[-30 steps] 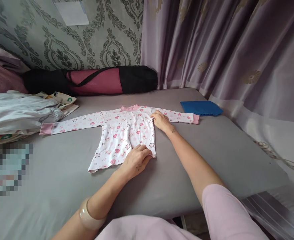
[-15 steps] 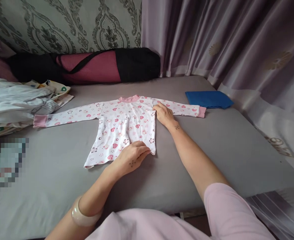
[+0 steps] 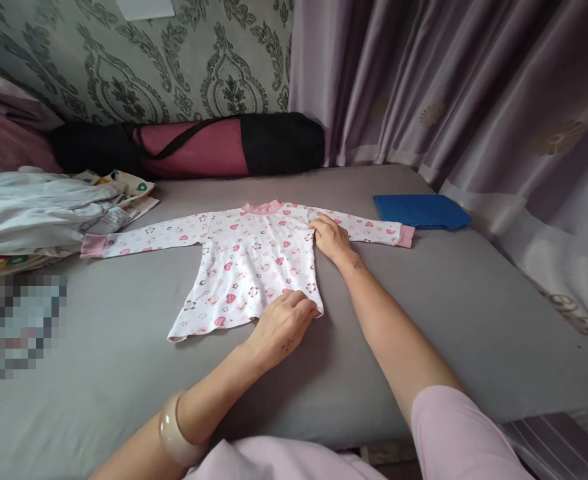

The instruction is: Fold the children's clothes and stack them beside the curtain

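A small white long-sleeved shirt [image 3: 254, 260] with pink hearts and flowers lies spread on the grey bed sheet [image 3: 139, 387], sleeves stretched out to both sides. Its collar and cuffs are pink. My left hand [image 3: 287, 323] pinches the bottom hem near the right corner, its fingertips partly hidden behind the hand. Up at the right armpit, my right hand [image 3: 331, 237] is closed on the side seam where the sleeve joins the body. A pale bangle [image 3: 177, 430] sits on my left forearm.
A folded blue cloth [image 3: 421, 211] lies beyond the right cuff. Along the wall rests a long black and pink bag [image 3: 199, 148]. Piled clothes [image 3: 39, 207] are at the left, above a blurred-out patch [image 3: 19, 327]. Purple curtains [image 3: 374, 80] hang at the right.
My left hand has shifted slightly right with the hem corner, pulling the lower edge of the shirt outward. My right hand keeps its hold at the armpit. The view has tilted slightly up.
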Motion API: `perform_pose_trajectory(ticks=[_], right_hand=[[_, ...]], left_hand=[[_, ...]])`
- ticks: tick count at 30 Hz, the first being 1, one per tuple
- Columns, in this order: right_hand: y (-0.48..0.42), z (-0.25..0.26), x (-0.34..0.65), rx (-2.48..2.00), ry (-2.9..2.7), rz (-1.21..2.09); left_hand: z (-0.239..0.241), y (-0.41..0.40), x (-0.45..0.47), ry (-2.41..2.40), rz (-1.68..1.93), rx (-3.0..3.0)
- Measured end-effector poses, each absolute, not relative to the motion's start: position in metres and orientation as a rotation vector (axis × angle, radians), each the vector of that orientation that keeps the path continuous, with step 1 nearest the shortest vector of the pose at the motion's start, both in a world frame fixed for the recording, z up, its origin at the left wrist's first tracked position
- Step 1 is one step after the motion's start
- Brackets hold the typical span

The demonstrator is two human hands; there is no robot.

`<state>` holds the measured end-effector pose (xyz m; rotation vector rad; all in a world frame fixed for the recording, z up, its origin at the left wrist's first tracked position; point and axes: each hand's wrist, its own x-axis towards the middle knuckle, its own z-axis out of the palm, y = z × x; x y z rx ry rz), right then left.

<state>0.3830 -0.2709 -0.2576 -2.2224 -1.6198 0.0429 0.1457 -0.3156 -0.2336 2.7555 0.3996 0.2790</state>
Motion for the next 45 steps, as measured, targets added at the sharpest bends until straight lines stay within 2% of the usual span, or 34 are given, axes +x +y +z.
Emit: perform_pose_trajectory(ticks=[6, 14, 19, 23, 28, 31, 34, 38, 42, 45], right_hand=[[-0.271, -0.258, 0.385, -2.197, -1.626, 0.044], [-0.268, -0.263, 0.393, -2.181, -1.600, 0.011], [-0.266, -0.264, 0.394, -2.190, -1.613, 0.003], [-0.267, -0.263, 0.394, -2.191, -1.606, 0.000], [-0.273, -0.254, 0.392, -2.121, -1.605, -0.056], [-0.279, -0.243, 0.386, -2.162, -1.528, -0.094], [-0.290, -0.230, 0.376, -2.331, -1.466, -0.001], [-0.324, -0.220, 0.362, -2.481, -1.548, 0.296], [-0.365, -0.216, 0.339, -2.613, -1.496, 0.533], [-0.385, -0.215, 0.319, -2.664, -1.478, 0.549]], left_hand=[[-0.226, -0.321, 0.158, 0.275, 0.114, 2.840], [-0.244, -0.325, 0.175, 0.454, 0.304, 2.459], [-0.250, -0.330, 0.180, 0.436, 0.300, 2.567], [-0.242, -0.331, 0.173, 0.320, 0.268, 2.693], [-0.221, -0.322, 0.136, 0.252, 0.322, 2.565], [-0.214, -0.304, 0.093, 0.507, 0.511, 2.495], [-0.218, -0.276, 0.038, 1.040, 0.695, 2.360], [-0.231, -0.241, -0.028, 1.695, 0.602, 2.156], [-0.243, -0.226, -0.046, 1.725, 0.390, 2.076], [-0.247, -0.223, -0.032, 1.654, 0.385, 2.101]])
